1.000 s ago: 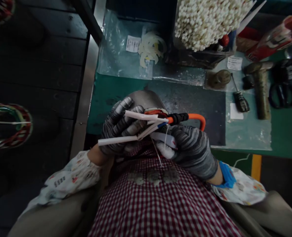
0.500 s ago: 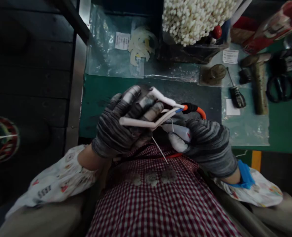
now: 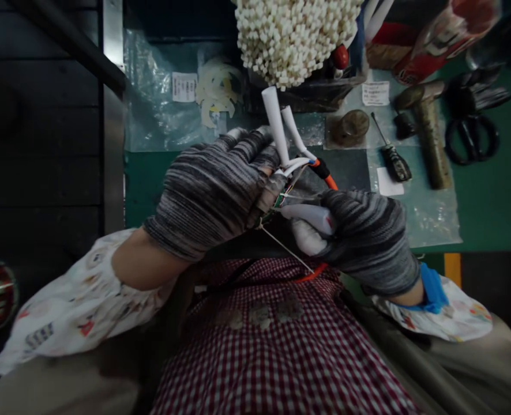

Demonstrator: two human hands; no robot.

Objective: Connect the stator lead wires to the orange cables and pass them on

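Observation:
My left hand (image 3: pixel 216 196), in a grey striped glove with white fingertips, is closed on a wire assembly (image 3: pixel 278 202), mostly hidden beneath its fingers. Out of this part come white sleeves (image 3: pixel 274 124) over wires and an orange cable (image 3: pixel 331 181) with a black band. In a like glove, my right hand (image 3: pixel 359 239) pinches a small tool with a whitish translucent handle (image 3: pixel 310 217) between thumb and fingers. The tool's tip points left at the assembly, but I cannot make it out. A thin pale string (image 3: pixel 286 248) runs from the assembly down towards the right hand.
Behind the hands stands a bin heaped with small white pieces (image 3: pixel 299 40). A bag of pale curved pieces (image 3: pixel 218 89) lies to its left. On the right are a screwdriver (image 3: pixel 391 153), a hammer (image 3: pixel 431 132), black-handled scissors (image 3: pixel 472 138) and a red can (image 3: pixel 446 40).
My left hand has turned over, its back now upward, and the white sleeves have swung from pointing left to pointing up. My right hand keeps its pinch on the tool.

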